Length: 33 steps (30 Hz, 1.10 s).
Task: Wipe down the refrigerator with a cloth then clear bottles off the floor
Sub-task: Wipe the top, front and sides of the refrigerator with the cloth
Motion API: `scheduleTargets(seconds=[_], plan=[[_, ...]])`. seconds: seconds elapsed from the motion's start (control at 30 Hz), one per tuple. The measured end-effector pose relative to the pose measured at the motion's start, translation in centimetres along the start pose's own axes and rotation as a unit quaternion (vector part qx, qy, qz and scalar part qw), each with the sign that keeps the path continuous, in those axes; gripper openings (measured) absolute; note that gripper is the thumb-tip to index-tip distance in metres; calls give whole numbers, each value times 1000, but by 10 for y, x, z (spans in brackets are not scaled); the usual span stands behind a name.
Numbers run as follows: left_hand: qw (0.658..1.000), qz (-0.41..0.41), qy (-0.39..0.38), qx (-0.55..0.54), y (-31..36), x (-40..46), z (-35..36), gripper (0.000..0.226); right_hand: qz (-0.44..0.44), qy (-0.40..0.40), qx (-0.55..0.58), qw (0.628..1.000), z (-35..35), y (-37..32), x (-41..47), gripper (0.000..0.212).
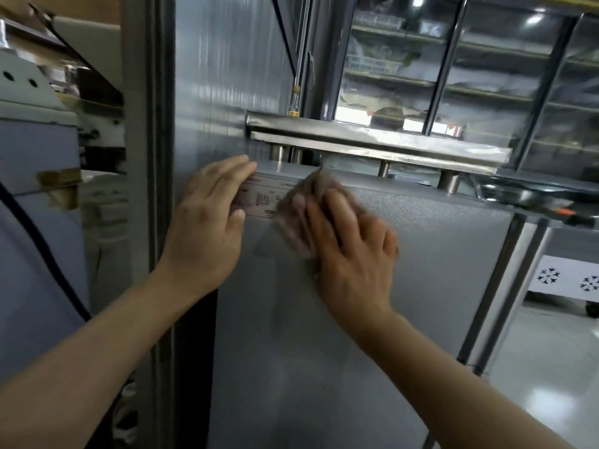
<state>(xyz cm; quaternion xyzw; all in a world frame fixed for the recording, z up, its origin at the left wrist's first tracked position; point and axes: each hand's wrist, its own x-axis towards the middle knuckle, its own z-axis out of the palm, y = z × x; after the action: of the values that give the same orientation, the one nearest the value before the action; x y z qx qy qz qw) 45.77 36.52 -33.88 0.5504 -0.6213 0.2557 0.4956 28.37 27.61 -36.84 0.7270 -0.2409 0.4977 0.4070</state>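
While our left hand (210, 218) lies flat with relaxed, straight fingers on the upper left edge of the grey refrigerator (372, 319), partly over its label (265, 196), our right hand (353, 251) presses a brownish cloth (298, 209) against the same panel with spread fingers. Just above, a steel shelf (372, 140) juts out on short posts.

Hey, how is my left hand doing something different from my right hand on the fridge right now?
The right hand presses a brownish cloth against the grey refrigerator side; the left hand holds nothing. The left hand lies at the panel's left edge with its fingertips on the white label; the right hand sits further right, beside that label. The right hand and cloth look motion-blurred; the left hand looks sharp. Both lie with fingers extended on the upper part of the panel.
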Motion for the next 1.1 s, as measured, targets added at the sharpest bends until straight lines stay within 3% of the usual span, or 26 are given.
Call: scheduleTargets(seconds=[0.1, 0.17, 0.23, 0.4, 0.5, 0.6, 0.8, 0.93, 1.0, 1.1], plan=[[998, -37, -8, -44, -2, -12, -6, 63, -164, -80, 16, 983, -2, -16, -45, 56], [994, -68, -29, -77, -4, -22, -10, 66, -210, -102, 23, 972, -8, -14, -50, 52], [987, -98, -56, -112, -9, -31, -14, 68, -200, -88, 19, 976, -9, -9, -29, 57], [976, -130, -80, -156, -23, -48, -17, 69, -21, -5, 4, 1000, 6, -19, 25, 59], [969, -150, -93, -171, -24, -54, -18, 69, -119, -42, 14, 992, 12, -36, -9, 62], [971, -157, -93, -158, -25, -61, -23, 68, -226, -82, 27, 970, 6, -37, -27, 52], [979, -151, -59, -126, -32, -72, -32, 67, -94, -11, -11, 995, 12, -47, 66, 47], [981, -160, -43, -97, -42, -80, -31, 67, -148, 7, 9, 989, 21, -59, 64, 44], [982, -164, -43, -89, -43, -87, -30, 66, -209, -23, 15, 978, 28, -67, 37, 34], [982, -167, -48, -79, -43, -99, -29, 66, -244, -84, 38, 965, 32, -82, -17, 35]])
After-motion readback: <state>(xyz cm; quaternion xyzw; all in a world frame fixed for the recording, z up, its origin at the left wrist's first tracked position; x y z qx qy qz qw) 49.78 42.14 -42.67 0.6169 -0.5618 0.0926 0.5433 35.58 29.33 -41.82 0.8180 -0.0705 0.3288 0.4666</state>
